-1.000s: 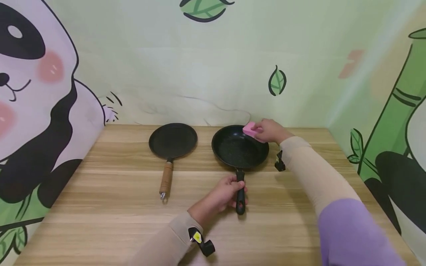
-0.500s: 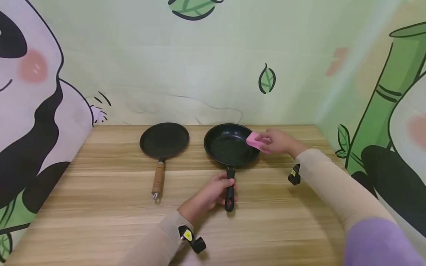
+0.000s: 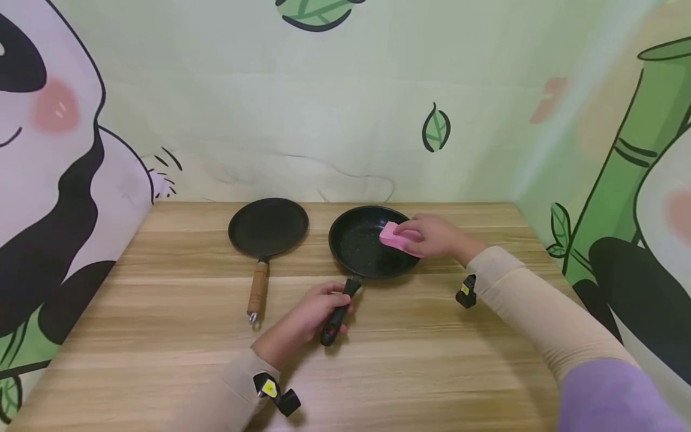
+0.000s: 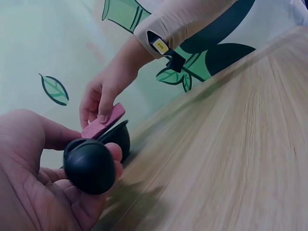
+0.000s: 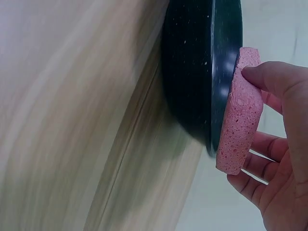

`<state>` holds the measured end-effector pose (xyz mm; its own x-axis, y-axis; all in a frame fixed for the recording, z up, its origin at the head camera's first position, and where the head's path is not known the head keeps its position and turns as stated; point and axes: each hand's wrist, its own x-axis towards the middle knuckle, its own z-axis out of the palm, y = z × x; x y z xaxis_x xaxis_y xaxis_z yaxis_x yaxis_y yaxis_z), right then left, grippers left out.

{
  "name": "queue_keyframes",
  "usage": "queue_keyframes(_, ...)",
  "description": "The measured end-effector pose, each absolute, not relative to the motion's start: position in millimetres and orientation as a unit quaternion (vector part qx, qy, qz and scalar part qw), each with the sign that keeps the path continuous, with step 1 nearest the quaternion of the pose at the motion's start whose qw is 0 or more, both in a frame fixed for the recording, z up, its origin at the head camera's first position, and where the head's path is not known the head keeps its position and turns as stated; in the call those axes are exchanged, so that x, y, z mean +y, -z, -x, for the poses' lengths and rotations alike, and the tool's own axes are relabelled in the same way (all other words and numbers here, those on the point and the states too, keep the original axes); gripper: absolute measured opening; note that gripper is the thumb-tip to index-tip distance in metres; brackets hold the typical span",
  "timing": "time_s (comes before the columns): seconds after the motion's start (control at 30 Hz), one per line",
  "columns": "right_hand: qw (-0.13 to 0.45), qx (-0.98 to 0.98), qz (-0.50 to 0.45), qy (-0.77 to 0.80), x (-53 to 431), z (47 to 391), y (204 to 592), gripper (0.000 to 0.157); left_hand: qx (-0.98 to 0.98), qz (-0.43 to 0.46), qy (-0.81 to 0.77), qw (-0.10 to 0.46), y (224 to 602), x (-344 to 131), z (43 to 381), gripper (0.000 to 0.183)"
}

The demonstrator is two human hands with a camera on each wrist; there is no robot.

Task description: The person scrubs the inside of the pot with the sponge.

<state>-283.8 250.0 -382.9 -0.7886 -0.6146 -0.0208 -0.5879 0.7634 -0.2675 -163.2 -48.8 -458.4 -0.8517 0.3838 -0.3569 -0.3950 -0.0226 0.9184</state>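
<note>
Left grip [image 3: 318,307] holds the handle [image 3: 336,321] on the near side of the pan [image 3: 357,249], right grip [image 3: 432,235] pinches the pink sponge [image 3: 393,236] at the pan's right side; steady handle, sponge pressed flat likely wipes best.

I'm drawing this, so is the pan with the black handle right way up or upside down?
The pan is right way up: looking down, the head view shows its hollow inside.

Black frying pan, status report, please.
Left hand gripping pan handle. Right hand holding pink sponge at right side of frying pan. Wooden-handled griddle apart at left, not in the way.
</note>
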Motion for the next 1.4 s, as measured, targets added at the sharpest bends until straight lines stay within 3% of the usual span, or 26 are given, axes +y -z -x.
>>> queue_keyframes(0.5, 0.084, 0.909, 0.394, 0.105, 201.7, 263.3, 398.2, 0.036, 0.696, -0.011, -0.666, 0.266, 451.7, -89.4, 162.8, 0.039)
queue_keyframes(0.93, 0.01, 0.891, 0.445, 0.091, 178.0, 249.7, 418.6, 0.032, 0.705, -0.021, -0.653, 0.276, 452.8, -99.5, 161.4, 0.041)
queue_keyframes(1.4, -0.058, 0.884, 0.46, 0.06, 160.2, 266.8, 425.3, 0.025, 0.727, -0.012, -0.639, 0.252, 452.5, -99.4, 165.7, 0.037)
